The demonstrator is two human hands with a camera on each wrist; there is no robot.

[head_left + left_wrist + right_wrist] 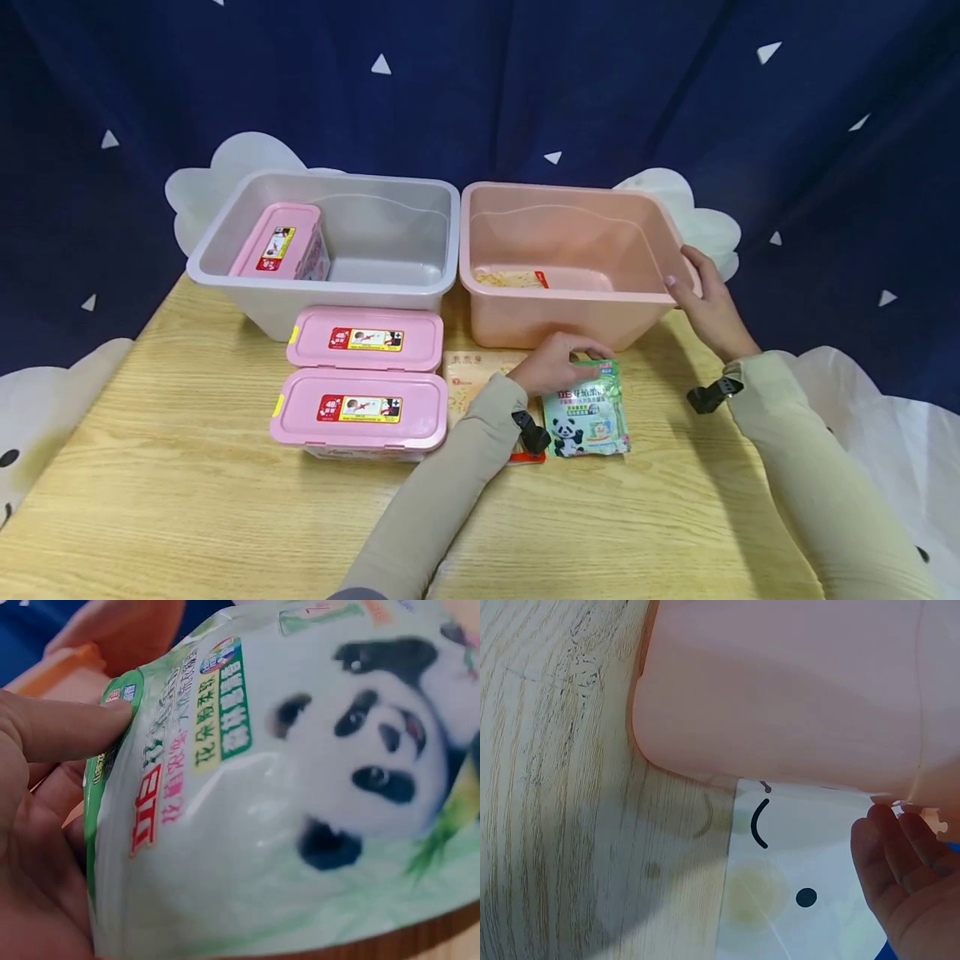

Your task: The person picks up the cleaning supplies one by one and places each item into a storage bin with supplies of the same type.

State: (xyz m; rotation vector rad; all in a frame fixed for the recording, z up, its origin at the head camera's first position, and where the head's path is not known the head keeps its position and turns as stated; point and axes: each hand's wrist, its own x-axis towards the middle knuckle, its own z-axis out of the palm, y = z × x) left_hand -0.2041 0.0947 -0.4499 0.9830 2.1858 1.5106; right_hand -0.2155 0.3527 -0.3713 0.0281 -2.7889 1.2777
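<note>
My left hand [558,364] pinches the top edge of a green laundry detergent pouch [588,425] with a panda print. In the left wrist view, the thumb lies over the front of the pouch [300,825] and the other fingers are behind it. The pouch's lower part is near the wooden table, in front of a salmon-pink bin [551,321]. My right hand [712,312] grips the right rim of this bin, its thumb at the inner side. The right wrist view shows the fingers under the rim, against the bin's wall [780,697].
A flat yellowish packet [468,379] lies partly under my left forearm. Left of it stand two pink-lidded boxes [360,379]. The grey bin [360,288] holds another pink-lidded box [296,229]; a yellowish packet [510,279] lies inside the salmon-pink bin. A dark blue curtain [450,83] hangs behind.
</note>
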